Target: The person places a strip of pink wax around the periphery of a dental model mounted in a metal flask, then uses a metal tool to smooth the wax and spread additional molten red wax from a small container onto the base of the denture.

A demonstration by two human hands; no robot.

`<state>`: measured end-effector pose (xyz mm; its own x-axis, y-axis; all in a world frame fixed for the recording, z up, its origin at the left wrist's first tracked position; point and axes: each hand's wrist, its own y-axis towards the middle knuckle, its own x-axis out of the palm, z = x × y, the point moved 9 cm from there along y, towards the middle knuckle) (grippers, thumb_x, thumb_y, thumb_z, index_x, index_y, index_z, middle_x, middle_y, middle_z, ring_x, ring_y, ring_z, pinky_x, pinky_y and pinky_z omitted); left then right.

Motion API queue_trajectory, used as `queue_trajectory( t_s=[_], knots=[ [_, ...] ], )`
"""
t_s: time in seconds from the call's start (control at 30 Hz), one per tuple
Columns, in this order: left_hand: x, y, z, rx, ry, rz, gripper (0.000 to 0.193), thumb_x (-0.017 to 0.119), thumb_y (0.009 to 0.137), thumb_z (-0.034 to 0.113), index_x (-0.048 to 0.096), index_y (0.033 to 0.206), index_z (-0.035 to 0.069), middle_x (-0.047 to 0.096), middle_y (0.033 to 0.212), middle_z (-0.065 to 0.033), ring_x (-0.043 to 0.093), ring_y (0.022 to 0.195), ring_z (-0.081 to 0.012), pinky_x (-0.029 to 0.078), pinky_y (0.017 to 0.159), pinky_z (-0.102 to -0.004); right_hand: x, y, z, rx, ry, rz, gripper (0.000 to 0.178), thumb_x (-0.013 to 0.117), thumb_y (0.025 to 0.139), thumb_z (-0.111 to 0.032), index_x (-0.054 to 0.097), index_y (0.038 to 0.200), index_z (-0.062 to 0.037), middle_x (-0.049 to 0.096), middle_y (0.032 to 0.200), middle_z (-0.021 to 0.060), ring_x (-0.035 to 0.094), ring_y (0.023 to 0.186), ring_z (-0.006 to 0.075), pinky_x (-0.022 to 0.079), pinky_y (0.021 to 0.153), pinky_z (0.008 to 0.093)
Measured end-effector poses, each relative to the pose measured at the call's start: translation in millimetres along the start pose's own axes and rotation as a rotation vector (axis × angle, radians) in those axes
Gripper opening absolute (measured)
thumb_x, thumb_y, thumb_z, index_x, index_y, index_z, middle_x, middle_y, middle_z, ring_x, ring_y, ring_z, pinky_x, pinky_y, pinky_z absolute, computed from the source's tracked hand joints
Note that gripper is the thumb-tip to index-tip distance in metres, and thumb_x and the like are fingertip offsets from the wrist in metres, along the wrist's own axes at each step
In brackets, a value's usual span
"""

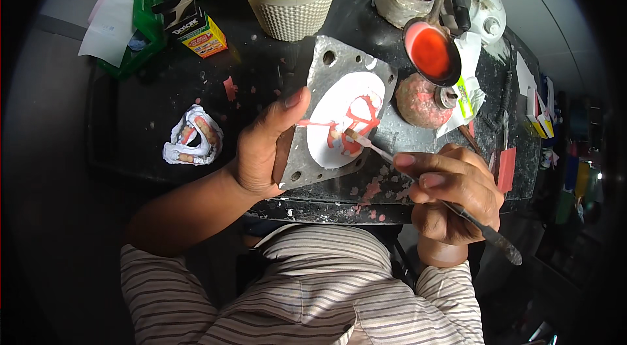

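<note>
My left hand (pixel 261 146) grips the left edge of a grey metal flask half (pixel 330 51), thumb up along its side, holding it tilted above the table's near edge. White plaster (pixel 326 103) fills the flask's oval middle, around a denture with teeth and red wax strips (pixel 359 110) on it. In my right hand (pixel 460 191) is a slim wax spatula (pixel 379 150), pinched between thumb and fingers. Its far tip touches the denture area; the flat, dark other end (pixel 503 247) sticks out below the hand.
A pan of melted red wax (pixel 428 51) sits above a wax-crusted round burner (pixel 418 100) at right. Left lies a plaster model with teeth (pixel 192 139). A woven basket of tools (pixel 294 15), a yellow box (pixel 204 38) and a green tray (pixel 147 8) stand behind. Wax scraps (pixel 372 188) litter the front.
</note>
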<state>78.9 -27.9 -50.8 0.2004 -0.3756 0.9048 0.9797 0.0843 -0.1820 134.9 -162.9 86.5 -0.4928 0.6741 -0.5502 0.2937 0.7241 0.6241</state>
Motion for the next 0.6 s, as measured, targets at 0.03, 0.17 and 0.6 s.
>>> queue_trajectory(
  t_s=[0.03, 0.17, 0.6],
  knots=[
    [-0.8, 0.3, 0.5, 0.013, -0.004, 0.018, 0.048, 0.056, 0.097, 0.033, 0.052, 0.135, 0.003, 0.064, 0.123, -0.0112, 0.063, 0.109, -0.0221, 0.05, 0.096, -0.0393, -0.4, 0.1, -0.5, -0.004, 0.002, 0.008, 0.023, 0.074, 0.087, -0.014, 0.057, 0.082, 0.001, 0.072, 0.077, 0.02, 0.059, 0.053, 0.0175, 0.04, 0.051, 0.0271],
    [-6.7, -1.2, -1.2, 0.015, -0.043, 0.063, 0.049, 0.057, 0.097, 0.034, 0.051, 0.135, 0.004, 0.062, 0.125, -0.0126, 0.063, 0.11, -0.0228, 0.05, 0.096, -0.0399, -1.7, 2.1, -0.5, 0.014, -0.044, 0.024, 0.025, 0.074, 0.087, -0.016, 0.056, 0.082, 0.0011, 0.072, 0.077, 0.0199, 0.061, 0.055, 0.0188, 0.04, 0.051, 0.0275],
    [-1.2, 0.1, -2.0, -0.011, -0.009, 0.028, 0.052, 0.058, 0.096, 0.035, 0.05, 0.136, 0.004, 0.062, 0.126, -0.0128, 0.063, 0.111, -0.023, 0.05, 0.097, -0.0404, -3.4, 2.4, -0.2, 0.041, -0.052, 0.051, 0.024, 0.074, 0.088, -0.016, 0.056, 0.083, 0.0001, 0.072, 0.077, 0.0192, 0.064, 0.058, 0.0192, 0.042, 0.054, 0.0272]
  ],
)
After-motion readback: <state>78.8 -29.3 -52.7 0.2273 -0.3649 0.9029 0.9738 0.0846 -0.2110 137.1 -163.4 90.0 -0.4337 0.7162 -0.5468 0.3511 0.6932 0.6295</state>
